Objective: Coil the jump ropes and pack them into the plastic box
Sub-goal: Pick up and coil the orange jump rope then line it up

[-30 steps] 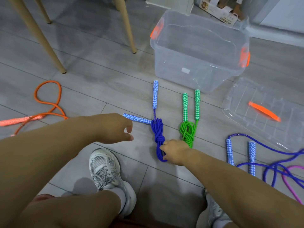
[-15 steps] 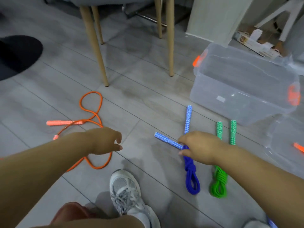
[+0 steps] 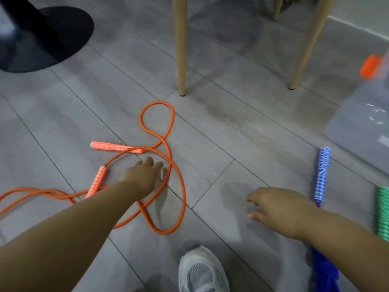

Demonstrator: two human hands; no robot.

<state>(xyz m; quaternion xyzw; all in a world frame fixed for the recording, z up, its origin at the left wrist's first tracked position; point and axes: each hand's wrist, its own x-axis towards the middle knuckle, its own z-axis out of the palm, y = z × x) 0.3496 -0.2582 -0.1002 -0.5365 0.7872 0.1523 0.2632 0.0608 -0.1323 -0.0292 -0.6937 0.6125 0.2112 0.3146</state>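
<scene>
An orange jump rope (image 3: 168, 140) lies uncoiled in loose loops on the grey floor, its two orange handles at the left. My left hand (image 3: 145, 175) hovers over its loops with fingers spread, holding nothing. My right hand (image 3: 277, 207) is open above bare floor, empty. To its right lies the coiled blue rope (image 3: 322, 175), one patterned handle showing and its bundle partly hidden under my right forearm. A green handle (image 3: 382, 211) shows at the right edge. The clear plastic box (image 3: 357, 123) with an orange latch sits at the far right, cut off.
Two wooden chair legs (image 3: 180, 49) stand on the floor behind the orange rope. A black round base (image 3: 48, 34) sits at the top left. My white shoe (image 3: 202, 270) is at the bottom centre.
My view has swung left. My left hand has reached forward over the orange rope. My right hand has let go of the blue rope's handle and moved left, away from it.
</scene>
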